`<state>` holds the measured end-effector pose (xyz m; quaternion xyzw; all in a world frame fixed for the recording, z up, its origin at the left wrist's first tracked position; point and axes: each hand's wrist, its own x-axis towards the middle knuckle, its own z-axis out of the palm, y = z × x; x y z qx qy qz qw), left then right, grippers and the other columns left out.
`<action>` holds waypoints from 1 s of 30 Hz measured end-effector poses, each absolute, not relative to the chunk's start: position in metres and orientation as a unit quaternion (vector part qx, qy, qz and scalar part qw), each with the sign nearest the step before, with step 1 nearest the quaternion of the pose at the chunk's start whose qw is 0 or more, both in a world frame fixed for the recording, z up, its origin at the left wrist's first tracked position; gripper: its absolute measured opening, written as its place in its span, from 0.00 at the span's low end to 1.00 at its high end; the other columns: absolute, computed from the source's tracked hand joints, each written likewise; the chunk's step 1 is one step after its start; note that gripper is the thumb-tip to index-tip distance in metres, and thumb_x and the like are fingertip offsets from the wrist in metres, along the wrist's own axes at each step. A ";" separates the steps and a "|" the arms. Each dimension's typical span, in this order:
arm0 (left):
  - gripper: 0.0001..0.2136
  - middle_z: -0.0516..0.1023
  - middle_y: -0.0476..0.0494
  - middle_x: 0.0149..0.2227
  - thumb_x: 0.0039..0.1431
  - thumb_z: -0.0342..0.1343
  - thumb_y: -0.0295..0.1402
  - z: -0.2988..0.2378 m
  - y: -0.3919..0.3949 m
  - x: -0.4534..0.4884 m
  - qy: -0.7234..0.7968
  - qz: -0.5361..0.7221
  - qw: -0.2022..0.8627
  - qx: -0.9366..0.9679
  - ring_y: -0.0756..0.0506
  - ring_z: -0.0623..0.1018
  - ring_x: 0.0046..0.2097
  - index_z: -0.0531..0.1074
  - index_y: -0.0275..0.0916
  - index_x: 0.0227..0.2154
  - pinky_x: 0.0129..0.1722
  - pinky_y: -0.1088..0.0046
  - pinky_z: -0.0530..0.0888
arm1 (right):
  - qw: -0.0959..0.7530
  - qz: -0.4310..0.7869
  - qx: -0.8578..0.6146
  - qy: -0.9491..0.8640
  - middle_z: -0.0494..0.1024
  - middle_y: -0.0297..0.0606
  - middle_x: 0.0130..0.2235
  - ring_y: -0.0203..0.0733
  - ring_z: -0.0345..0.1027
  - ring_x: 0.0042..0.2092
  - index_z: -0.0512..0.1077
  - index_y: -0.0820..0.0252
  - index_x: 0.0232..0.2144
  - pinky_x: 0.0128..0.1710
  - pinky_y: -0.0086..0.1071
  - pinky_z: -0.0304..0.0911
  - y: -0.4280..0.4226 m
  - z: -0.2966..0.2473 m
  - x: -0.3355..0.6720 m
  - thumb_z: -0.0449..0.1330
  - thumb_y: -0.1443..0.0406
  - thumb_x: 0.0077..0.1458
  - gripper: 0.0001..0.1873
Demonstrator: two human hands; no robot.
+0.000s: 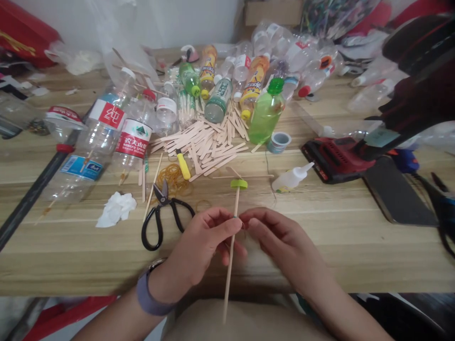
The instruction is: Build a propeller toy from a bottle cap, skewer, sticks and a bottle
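Note:
My left hand pinches a thin wooden stick between thumb and fingers. The stick is tilted, its lower end over my lap, and a yellow-green bottle cap sits on its upper end. Close beside it, the fingertips of my right hand are pressed together on a thin thread, which meets the stick at my left thumb. How far it is wound round the stick is hidden by the fingers. Black-handled scissors lie open-bladed by my left hand. A white glue bottle rests beyond my right hand.
Flat wooden sticks are heaped mid-table, with rubber bands and a yellow-handled tool in front. Plastic bottles crowd the left and back. A thread spool, a red-and-black power tool and a phone lie right.

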<state>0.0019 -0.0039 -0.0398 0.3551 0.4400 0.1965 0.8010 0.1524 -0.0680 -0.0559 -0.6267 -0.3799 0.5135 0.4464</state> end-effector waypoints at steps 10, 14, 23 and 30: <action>0.15 0.74 0.52 0.23 0.45 0.69 0.40 -0.040 -0.008 0.001 0.450 0.185 0.802 0.346 0.52 0.76 0.21 0.73 0.36 0.29 0.14 0.83 0.62 | 0.418 0.556 -0.597 -0.400 0.67 0.33 0.26 0.32 0.52 0.25 0.71 0.59 0.25 0.23 0.28 0.48 -0.068 -0.052 0.158 0.61 0.54 0.54 0.15; 0.14 0.73 0.52 0.21 0.46 0.67 0.40 -0.040 -0.009 0.002 0.457 0.174 0.795 0.359 0.52 0.74 0.20 0.73 0.36 0.29 0.14 0.82 0.60 | 0.415 0.579 -0.588 -0.383 0.65 0.32 0.25 0.31 0.49 0.24 0.69 0.59 0.25 0.21 0.27 0.46 -0.068 -0.052 0.159 0.61 0.54 0.54 0.15; 0.11 0.73 0.52 0.18 0.50 0.64 0.39 -0.042 -0.008 0.005 0.453 0.158 0.790 0.383 0.54 0.71 0.17 0.72 0.36 0.28 0.13 0.83 0.59 | 0.422 0.545 -0.602 -0.402 0.68 0.32 0.27 0.32 0.52 0.25 0.67 0.58 0.28 0.23 0.28 0.49 -0.066 -0.054 0.164 0.59 0.57 0.54 0.10; 0.11 0.76 0.52 0.22 0.50 0.65 0.36 -0.038 -0.010 0.007 0.452 0.171 0.787 0.382 0.53 0.75 0.20 0.70 0.36 0.25 0.12 0.84 0.63 | 0.371 0.425 -0.635 -0.527 0.69 0.32 0.24 0.35 0.58 0.25 0.66 0.57 0.28 0.24 0.30 0.53 -0.070 -0.044 0.163 0.52 0.62 0.60 0.09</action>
